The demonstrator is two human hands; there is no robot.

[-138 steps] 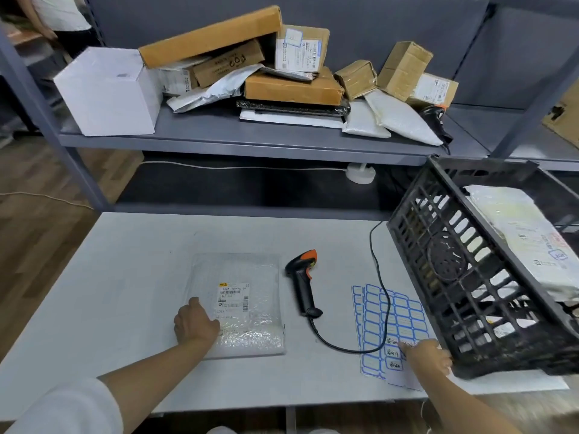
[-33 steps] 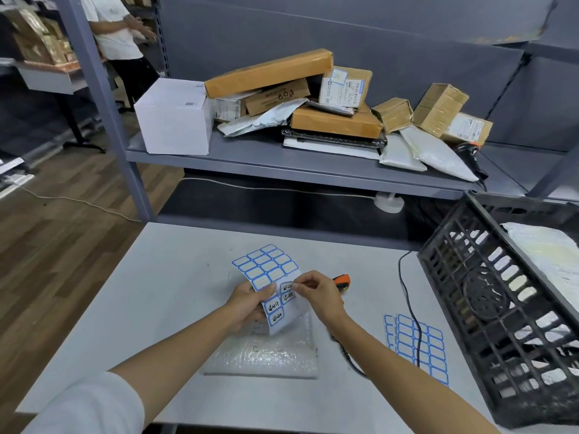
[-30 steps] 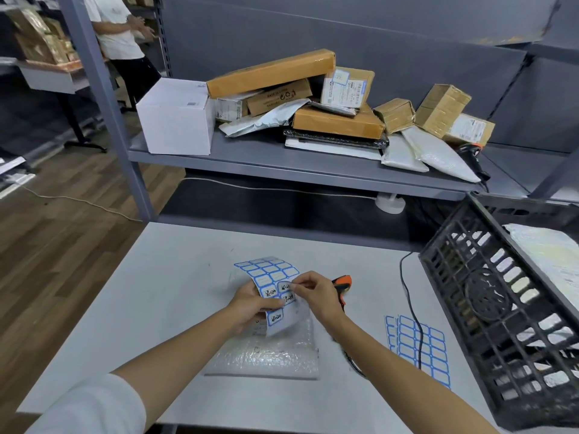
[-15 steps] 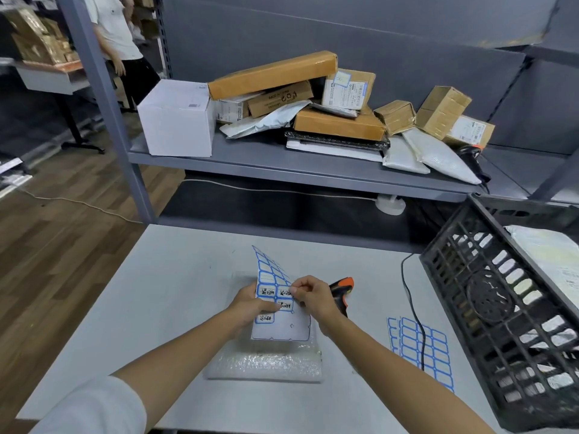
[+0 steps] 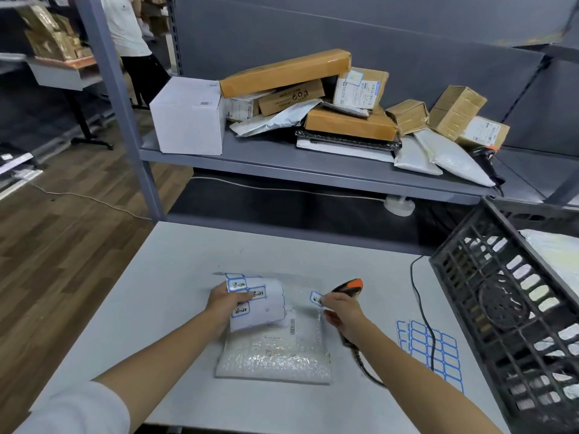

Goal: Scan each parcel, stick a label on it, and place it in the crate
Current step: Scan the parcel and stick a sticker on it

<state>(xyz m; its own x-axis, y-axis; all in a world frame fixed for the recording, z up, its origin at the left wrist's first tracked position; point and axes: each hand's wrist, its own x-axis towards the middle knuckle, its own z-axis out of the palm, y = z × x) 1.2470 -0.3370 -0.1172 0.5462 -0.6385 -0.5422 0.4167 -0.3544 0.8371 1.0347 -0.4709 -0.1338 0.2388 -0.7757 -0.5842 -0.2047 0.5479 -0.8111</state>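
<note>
Head view. Parcel (image 5: 275, 343), a flat bubble-wrap mailer, lies on the worktop (image 5: 175, 277) in front of the person, barcode face up. The left hand (image 5: 227, 303) holds the curled label sheet (image 5: 258, 303) just above the parcel's far-left corner, thumb on top and fingers curled underneath. The right hand (image 5: 340, 310) pinches one peeled label (image 5: 316, 298) between thumb and forefinger, clear of the sheet and above the parcel's far-right part. The scanner (image 5: 349, 286) lies on the worktop just beyond the right hand, partly hidden by it. A second label sheet (image 5: 429, 352) lies flat to the right, under the scanner cable. The crate (image 5: 501, 308) stands tilted at the right edge with a white bag inside.

Step in hand, as judged: sticking the label. Keep the adhesive side off the fingers. Lower one edge first onto a flat area beside the printed barcode, not over it. Smooth across the bubbles with the fingertip so that no corner lifts. Set the sheet aside before lifting the parcel toward the crate.
</note>
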